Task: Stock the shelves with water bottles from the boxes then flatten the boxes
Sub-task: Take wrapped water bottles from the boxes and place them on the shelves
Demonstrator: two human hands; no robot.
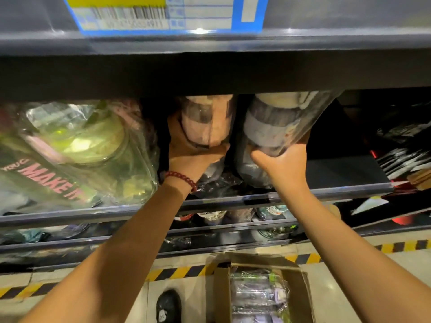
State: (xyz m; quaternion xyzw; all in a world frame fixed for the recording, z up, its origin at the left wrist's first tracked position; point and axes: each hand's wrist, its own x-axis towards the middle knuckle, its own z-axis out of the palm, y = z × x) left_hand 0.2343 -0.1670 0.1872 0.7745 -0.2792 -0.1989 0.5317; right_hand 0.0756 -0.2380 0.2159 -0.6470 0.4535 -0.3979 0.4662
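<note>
Two wrapped bottles are going onto the shelf: the left hand grips the pink bottle, the right hand the grey bottle. The box below looks part full, unflattened.

We're in a shop aisle or stockroom: dark metal shelves run in tiers, crammed with plastic-wrapped bottles. Above the fingers, a barcode price label sits on the shelf edge. Below them, yellow-and-black hazard tape stripes the floor beside an open cardboard box of wrapped stock.
</note>
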